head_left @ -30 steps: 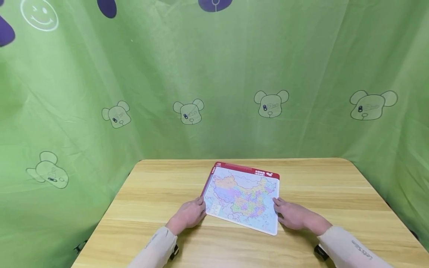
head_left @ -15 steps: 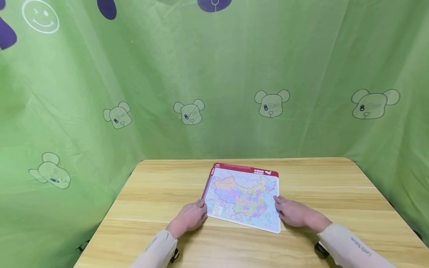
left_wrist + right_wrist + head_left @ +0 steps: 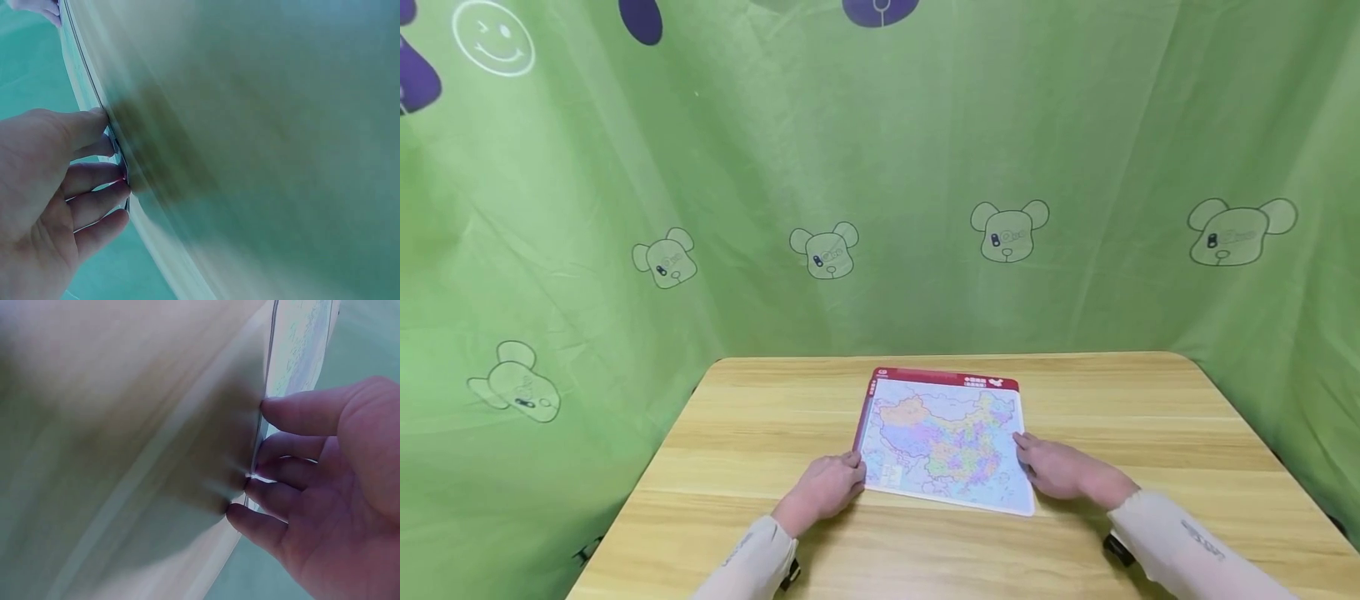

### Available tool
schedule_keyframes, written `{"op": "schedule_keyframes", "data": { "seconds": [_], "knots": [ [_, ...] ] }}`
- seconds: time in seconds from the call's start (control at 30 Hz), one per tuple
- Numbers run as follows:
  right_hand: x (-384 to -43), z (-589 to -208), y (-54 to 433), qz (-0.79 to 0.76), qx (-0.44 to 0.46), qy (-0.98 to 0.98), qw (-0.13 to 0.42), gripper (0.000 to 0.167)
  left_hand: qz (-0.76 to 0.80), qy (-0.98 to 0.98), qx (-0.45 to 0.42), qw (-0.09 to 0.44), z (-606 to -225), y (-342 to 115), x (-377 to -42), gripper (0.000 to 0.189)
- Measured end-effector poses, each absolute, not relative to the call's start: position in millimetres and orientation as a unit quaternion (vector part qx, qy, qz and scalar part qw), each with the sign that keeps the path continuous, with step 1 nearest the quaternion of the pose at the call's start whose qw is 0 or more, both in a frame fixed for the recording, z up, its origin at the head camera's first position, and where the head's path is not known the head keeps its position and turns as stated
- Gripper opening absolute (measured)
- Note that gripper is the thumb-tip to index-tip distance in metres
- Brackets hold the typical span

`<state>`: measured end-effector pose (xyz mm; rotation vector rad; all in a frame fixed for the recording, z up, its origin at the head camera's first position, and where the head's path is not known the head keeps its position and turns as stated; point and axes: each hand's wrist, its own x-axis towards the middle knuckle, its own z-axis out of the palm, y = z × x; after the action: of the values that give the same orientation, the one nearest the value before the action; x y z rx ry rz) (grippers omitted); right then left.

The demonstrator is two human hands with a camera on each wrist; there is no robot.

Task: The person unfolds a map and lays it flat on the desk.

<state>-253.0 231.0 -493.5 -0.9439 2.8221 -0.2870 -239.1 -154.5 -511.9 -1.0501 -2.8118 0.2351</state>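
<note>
A flat, thin map sheet (image 3: 947,442) with a red top border and coloured regions lies on the wooden table, turned slightly. My left hand (image 3: 826,487) grips its left edge close to the near corner. At the right edge, my right hand (image 3: 1060,468) holds it a little above the other near corner. From the left wrist, that hand's thumb and fingertips (image 3: 103,112) meet along the sheet's thin edge (image 3: 84,53), low over the table. The right wrist view has the right thumb and fingers (image 3: 294,412) set along the opposite edge (image 3: 272,337).
The pale wooden table (image 3: 760,417) extends around the map on all sides. A green curtain (image 3: 917,317) with bear-head outlines hangs behind the table and along both sides. Dark wrist-camera pieces (image 3: 1118,550) sit under the cuffs.
The map has turned counterclockwise, its top border now closer to level with the table's far edge. The right hand moved slightly up and the left slightly down, both staying on the edges.
</note>
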Motion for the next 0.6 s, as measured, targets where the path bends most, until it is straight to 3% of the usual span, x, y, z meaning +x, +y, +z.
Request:
{"op": "schedule_keyframes", "data": {
  "seconds": [0.6],
  "knots": [
    [-269,-493,236,-0.09,-0.32,0.939,0.092,0.039,0.091,-0.925,-0.361,0.069,-509,-149,-221,0.015]
  ]
}}
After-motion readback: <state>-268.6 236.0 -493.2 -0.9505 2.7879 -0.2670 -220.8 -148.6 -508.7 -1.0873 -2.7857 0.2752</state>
